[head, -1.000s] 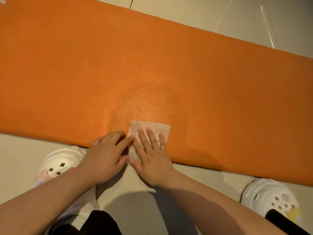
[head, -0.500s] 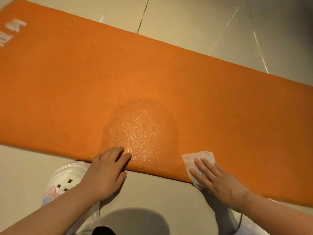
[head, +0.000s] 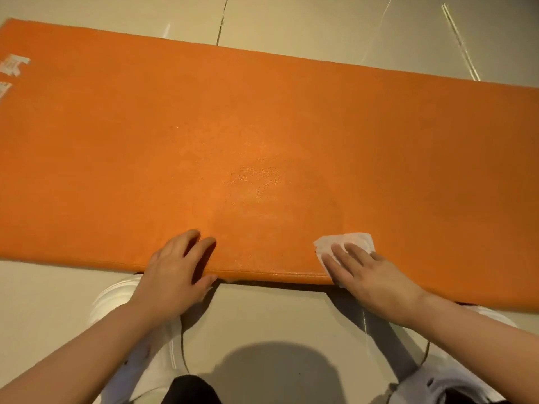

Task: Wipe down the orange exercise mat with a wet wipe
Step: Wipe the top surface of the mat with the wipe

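Note:
The orange exercise mat [head: 262,135] lies flat across the tiled floor, its near edge just in front of me. A faint damp patch shows near its middle. My right hand [head: 370,275] presses a white wet wipe [head: 354,242] flat against the mat near the front edge, fingers straight on top of it. My left hand [head: 175,269] rests on the mat's near edge to the left of the damp patch, fingers extended, holding nothing.
Beige floor tiles [head: 320,27] surround the mat. White worn marks [head: 13,65] sit on the mat's far left end. My white shoes [head: 116,298] stand on the floor under my arms, partly hidden.
My right hand slid the wipe to the right along the mat's near edge, away from my left hand. The left hand stayed at the edge. The view pulled back and up.

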`<state>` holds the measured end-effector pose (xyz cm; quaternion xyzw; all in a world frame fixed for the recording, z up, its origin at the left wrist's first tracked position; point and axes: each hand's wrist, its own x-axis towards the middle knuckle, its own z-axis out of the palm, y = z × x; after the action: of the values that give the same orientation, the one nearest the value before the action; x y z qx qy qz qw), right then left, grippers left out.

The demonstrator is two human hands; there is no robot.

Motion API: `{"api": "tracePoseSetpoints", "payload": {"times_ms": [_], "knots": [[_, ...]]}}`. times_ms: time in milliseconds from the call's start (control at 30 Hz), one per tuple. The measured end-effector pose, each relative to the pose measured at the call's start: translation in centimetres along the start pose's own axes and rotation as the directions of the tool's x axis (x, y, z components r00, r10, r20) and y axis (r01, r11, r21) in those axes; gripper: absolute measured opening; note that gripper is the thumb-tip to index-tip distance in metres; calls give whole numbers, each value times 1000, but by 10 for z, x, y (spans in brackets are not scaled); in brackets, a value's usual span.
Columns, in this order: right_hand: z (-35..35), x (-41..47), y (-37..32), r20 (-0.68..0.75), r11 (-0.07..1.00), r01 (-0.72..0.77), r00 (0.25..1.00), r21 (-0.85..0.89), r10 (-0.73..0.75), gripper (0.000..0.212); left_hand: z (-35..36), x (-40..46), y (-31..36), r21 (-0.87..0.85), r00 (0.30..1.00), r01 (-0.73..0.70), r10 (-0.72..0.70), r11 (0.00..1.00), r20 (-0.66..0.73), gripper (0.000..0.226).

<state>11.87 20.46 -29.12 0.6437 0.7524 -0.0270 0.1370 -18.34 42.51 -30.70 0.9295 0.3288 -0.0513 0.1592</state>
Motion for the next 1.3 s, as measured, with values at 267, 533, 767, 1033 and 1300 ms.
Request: {"api": "tracePoseSetpoints", "payload": {"times_ms": [267, 533, 767, 1033, 1300], "knots": [[-104, -14, 39, -363, 993, -54, 928, 101, 88, 37, -60, 8, -2, 233, 940, -224, 273, 946, -206, 68], [-120, -76, 70, -386, 956, -285, 876, 71, 290, 48, -114, 44, 78, 362, 651, -399, 539, 842, -535, 30], [-55, -169, 111, -148, 756, -643, 742, 119, 654, 58, -65, 101, 203, 365, 573, -613, 712, 701, -406, 27], [-34, -137, 82, -77, 760, -580, 778, 293, 623, 44, -36, 101, 230, 297, 692, -616, 681, 730, -238, 30], [-59, -104, 73, -211, 879, -431, 857, 206, 469, 39, -32, 78, 175, 188, 740, -624, 650, 759, -171, 54]]}}
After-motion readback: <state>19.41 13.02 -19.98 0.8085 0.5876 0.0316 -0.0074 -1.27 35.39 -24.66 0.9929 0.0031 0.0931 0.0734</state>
